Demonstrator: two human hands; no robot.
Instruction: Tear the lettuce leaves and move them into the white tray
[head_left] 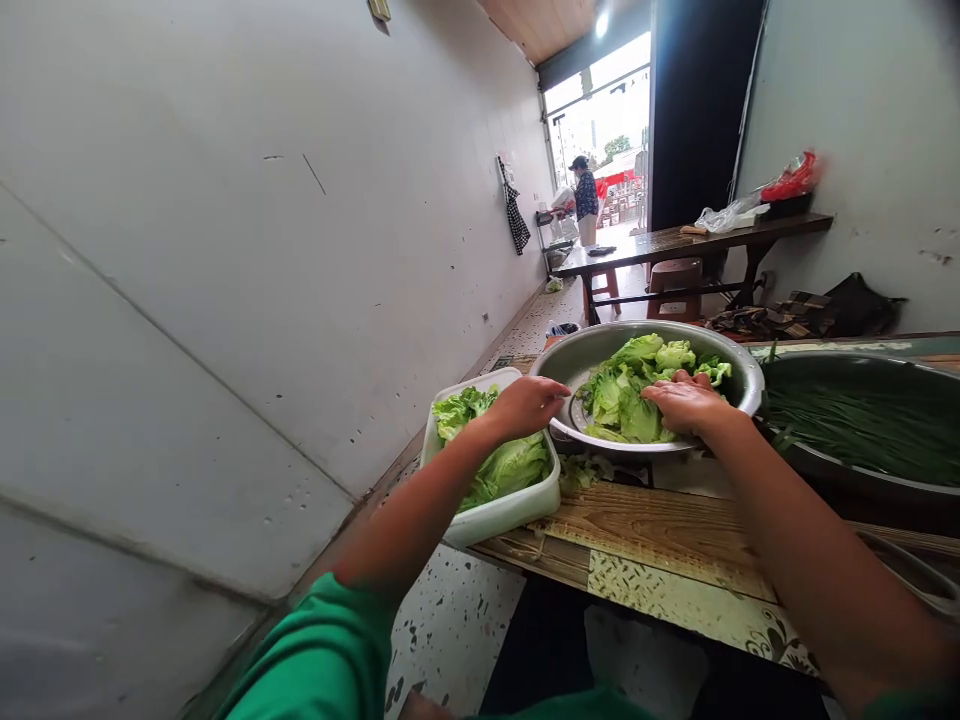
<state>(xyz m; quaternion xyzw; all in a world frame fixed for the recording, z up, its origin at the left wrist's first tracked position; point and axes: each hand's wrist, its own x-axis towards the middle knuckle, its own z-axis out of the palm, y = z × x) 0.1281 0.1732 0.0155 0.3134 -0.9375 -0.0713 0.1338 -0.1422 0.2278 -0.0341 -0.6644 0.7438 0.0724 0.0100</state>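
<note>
From here I see the left hand [534,402] half-open, apparently empty, between the tub [499,520] and bowl [564,372]; the right hand [688,405] touches lettuce [624,398] inside the bowl, grip unclear. Both containers hold leaves, so I judge it unfinished.

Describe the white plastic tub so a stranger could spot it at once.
Start at the wood-patterned table and go to its left end. There the white plastic tub, holding lettuce, stands beside a round metal basin. Its white sides and boxy, round-cornered shape set it apart from that basin.
</note>
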